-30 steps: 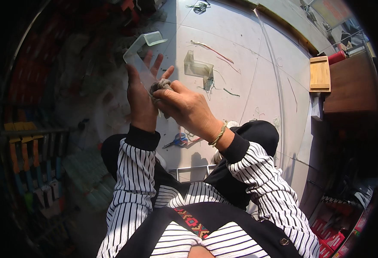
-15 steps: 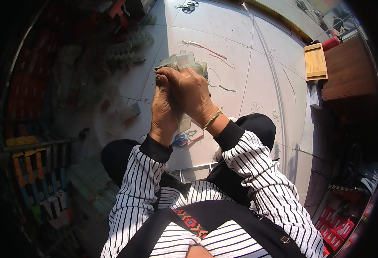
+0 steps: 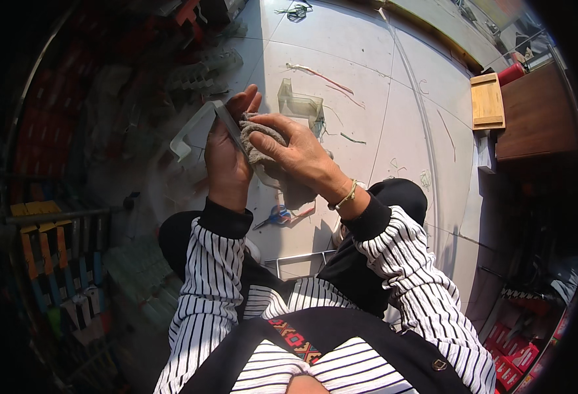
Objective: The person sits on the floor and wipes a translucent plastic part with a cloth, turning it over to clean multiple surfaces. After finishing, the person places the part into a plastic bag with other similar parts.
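My left hand (image 3: 226, 161) holds a clear, angular plastic piece (image 3: 228, 126), its fingers behind it and a bent edge jutting out to the left. Pressed against the right side of that piece is a crumpled grey cloth (image 3: 262, 139), gripped by my right hand (image 3: 305, 156) with thumb and fingers over it; some of the cloth hangs below the palm. Just beyond the right hand, another clear plastic piece (image 3: 302, 105) rests on the tiled floor. Scissors with blue handles (image 3: 279, 215) lie on the floor between my knees.
Clear plastic pieces (image 3: 207, 72) crowd the shaded floor at far left; more are stacked (image 3: 147, 282) near left. Wire scraps (image 3: 331, 82) are scattered over the tiles (image 3: 361, 157). A wooden board (image 3: 486, 100) stands at the right, beside a brown cabinet (image 3: 532, 118). Racked goods (image 3: 55, 262) line the left.
My hands, clasped together before, have come apart. The left has turned, showing the plastic piece and its spread fingers; the right has shifted right and nearer, with the cloth now plainly visible.
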`<state>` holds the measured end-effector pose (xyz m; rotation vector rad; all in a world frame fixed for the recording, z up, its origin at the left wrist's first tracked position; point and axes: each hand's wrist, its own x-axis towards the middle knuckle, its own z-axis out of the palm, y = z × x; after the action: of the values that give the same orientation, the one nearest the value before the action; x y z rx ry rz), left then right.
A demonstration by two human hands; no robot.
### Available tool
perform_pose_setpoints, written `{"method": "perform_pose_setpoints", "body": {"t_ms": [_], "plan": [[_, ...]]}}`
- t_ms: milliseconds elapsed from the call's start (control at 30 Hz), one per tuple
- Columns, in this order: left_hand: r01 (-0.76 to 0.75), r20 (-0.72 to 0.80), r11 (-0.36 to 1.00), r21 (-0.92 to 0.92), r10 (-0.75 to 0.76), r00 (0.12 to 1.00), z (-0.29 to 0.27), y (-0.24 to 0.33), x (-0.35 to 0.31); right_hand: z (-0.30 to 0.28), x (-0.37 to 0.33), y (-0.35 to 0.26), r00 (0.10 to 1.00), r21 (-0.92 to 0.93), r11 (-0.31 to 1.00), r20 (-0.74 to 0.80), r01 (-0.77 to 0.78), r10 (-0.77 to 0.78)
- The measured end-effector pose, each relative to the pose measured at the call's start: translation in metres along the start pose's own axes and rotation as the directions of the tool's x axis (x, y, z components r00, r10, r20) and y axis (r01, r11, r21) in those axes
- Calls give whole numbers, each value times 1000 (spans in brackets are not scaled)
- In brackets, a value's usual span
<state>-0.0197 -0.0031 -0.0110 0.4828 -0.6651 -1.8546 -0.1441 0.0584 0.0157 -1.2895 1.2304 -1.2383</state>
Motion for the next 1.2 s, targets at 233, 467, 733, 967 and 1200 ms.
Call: {"method": "perform_pose_setpoints", "body": {"t_ms": [233, 467, 733, 967, 1200], "plan": [[-102, -50, 973, 207, 115, 992, 14, -7, -7, 20, -11, 4, 987, -152, 985, -130, 75, -96], [9, -20, 950, 313, -2, 1000, 26, -12, -11, 20, -4, 6, 943, -44, 984, -284, 170, -176], [161, 99, 981, 106, -171, 980, 17, 11, -5, 34, -17, 1, 923, -477, 821, -50, 314, -382], [208, 247, 976, 63, -217, 944, 32, -19, -22, -4, 24, 11, 844, -465, 868, -382, 175, -375], [214, 192, 976, 30, -216, 957, 19, 1, -14, 11, 8, 11, 848, -490, 792, -178, 364, -499]]}}
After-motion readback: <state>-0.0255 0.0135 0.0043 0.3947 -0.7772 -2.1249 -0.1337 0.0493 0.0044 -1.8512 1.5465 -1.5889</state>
